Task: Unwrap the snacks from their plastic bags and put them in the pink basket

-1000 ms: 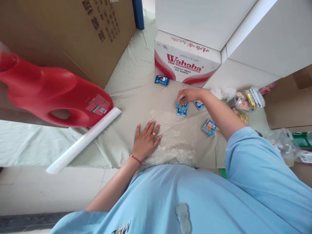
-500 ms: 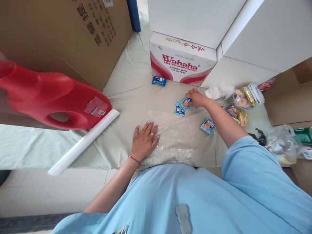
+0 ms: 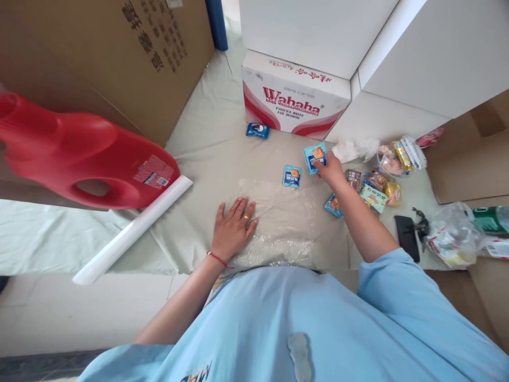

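My left hand point(image 3: 233, 229) lies flat with fingers spread on the left edge of a clear plastic sheet point(image 3: 283, 223) spread over the pale cloth. My right hand point(image 3: 330, 170) pinches a small blue snack packet point(image 3: 315, 156) and holds it up just beyond the sheet's far right corner. A second blue packet point(image 3: 292, 176) lies on the cloth at the sheet's far edge. A third blue packet point(image 3: 332, 206) shows partly under my right forearm.
A Wahaha carton point(image 3: 294, 101) and white boxes stand at the back, with a small Oreo packet point(image 3: 257, 130) in front. A red jug point(image 3: 87, 154) and white roll point(image 3: 133, 229) lie left. Assorted snacks point(image 3: 382, 185), a black phone point(image 3: 406, 230) and a plastic bag point(image 3: 453, 236) sit right.
My right hand left one blue packet on the cloth, took up another and moved right, lifting it. My left hand stayed flat on the plastic sheet.
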A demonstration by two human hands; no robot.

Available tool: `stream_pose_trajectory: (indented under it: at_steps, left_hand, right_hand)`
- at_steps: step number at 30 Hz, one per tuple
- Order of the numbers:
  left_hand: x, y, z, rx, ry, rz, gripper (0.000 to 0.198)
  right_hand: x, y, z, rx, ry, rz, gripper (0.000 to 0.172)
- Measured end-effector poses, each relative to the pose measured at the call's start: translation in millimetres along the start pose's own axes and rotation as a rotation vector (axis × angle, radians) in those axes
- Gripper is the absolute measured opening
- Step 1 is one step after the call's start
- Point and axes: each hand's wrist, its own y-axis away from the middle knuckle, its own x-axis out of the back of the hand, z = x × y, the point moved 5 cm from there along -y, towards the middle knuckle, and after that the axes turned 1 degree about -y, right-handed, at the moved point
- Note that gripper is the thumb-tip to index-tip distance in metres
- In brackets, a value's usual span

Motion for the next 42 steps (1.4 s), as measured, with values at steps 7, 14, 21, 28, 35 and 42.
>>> stream_pose_trajectory:
  at_steps: [7, 14, 21, 28, 35, 42]
  left_hand:
    - [-0.6, 0.5, 0.6, -0.008, -0.015, 0.002, 0.055]
    - [1.4, 1.5, 1.0, -0.013, 0.048, 0.006, 0.054]
    - [0.6, 2.5, 0.5, -0.01, 0.079, 0.01, 0.055]
    - [0.0, 3.6, 1.0, -0.015, 0.073, 0.023, 0.055]
    - [1.2, 2.8, 1.9, -0.001, 0.057, 0.016, 0.054]
    - [2.2, 1.4, 3.3, 0.069, 0.051, 0.01, 0.062]
  right_hand:
    - [-65.7, 30.0, -25.7, -0.205, -0.155, -0.063, 0.033]
    - [-76.1, 49.2, -41.9, -0.139, 0.288, 0.107, 0.047]
    - [-85.1, 54.8, -63.6, 0.093, 0.231, 0.092, 0.048]
    - [-39.3, 37.1, -71.2, 0.292, 0.351, 0.097, 0.063]
    - [-39.5, 27.6, -40.8, 0.282, 0.429, -0.108, 0.048]
    - [-22.9, 96.5, -78.1, 0.5, 0.307, 0.02, 0.05]
